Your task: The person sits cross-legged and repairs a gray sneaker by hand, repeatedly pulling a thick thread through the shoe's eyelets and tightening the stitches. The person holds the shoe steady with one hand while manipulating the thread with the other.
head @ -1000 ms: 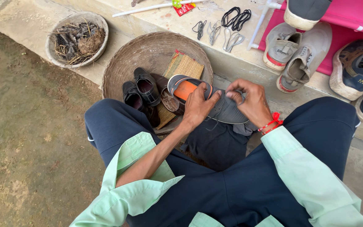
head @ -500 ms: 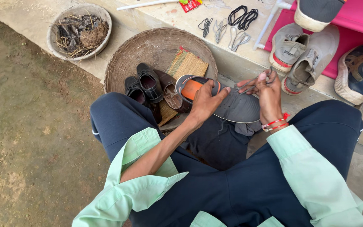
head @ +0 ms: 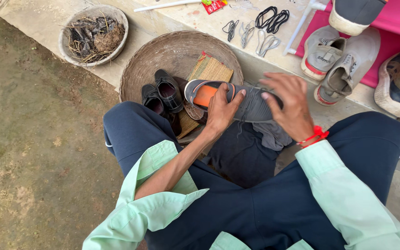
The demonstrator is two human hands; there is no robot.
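Observation:
A grey slip-on shoe with an orange insole lies sideways between my knees, its opening toward the left. My left hand grips its middle from the near side, fingers curled over the upper. My right hand, with a red thread at the wrist, rests spread over the toe end, and a thin thread runs down from the shoe near it. A grey cloth hangs under the shoe on my lap.
A woven basket holds two small black shoes and a folded mat. A bowl of dry debris stands far left. Laces lie on the concrete ledge. Worn sneakers sit by a pink mat at right.
My right hand has come down from a raised, pinched pull and now lies spread over the shoe's toe. The left hand keeps its grip on the shoe.

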